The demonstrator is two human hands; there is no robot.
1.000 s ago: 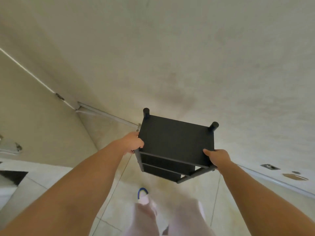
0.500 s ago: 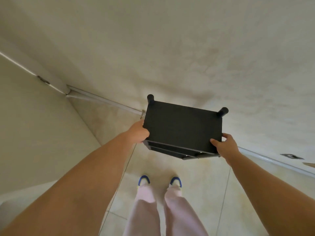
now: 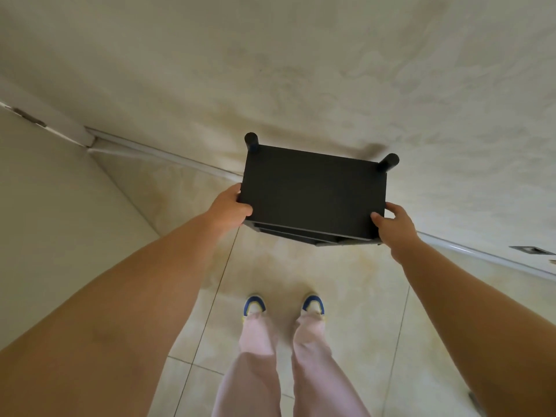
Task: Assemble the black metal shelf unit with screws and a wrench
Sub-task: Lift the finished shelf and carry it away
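Note:
The black metal shelf unit (image 3: 313, 191) stands upright in front of me, seen from above, close to the stained pale wall. Two round black post tops stick up at its far corners. Lower shelves show only as thin edges under the near side of the top panel. My left hand (image 3: 231, 206) grips the near left corner of the top panel. My right hand (image 3: 391, 224) grips the near right corner. No screws or wrench are in view.
My feet in blue and white shoes (image 3: 282, 305) stand on the tiled floor (image 3: 355, 296) just behind the shelf. A white skirting strip (image 3: 168, 155) runs along the wall's base. A pale panel (image 3: 54, 212) closes the left side. A small metal plate (image 3: 531, 250) sits at far right.
The view has tipped further down, so my legs and shoes are fully visible. The shelf has come upright and sits nearer the wall. Both hands keep their hold.

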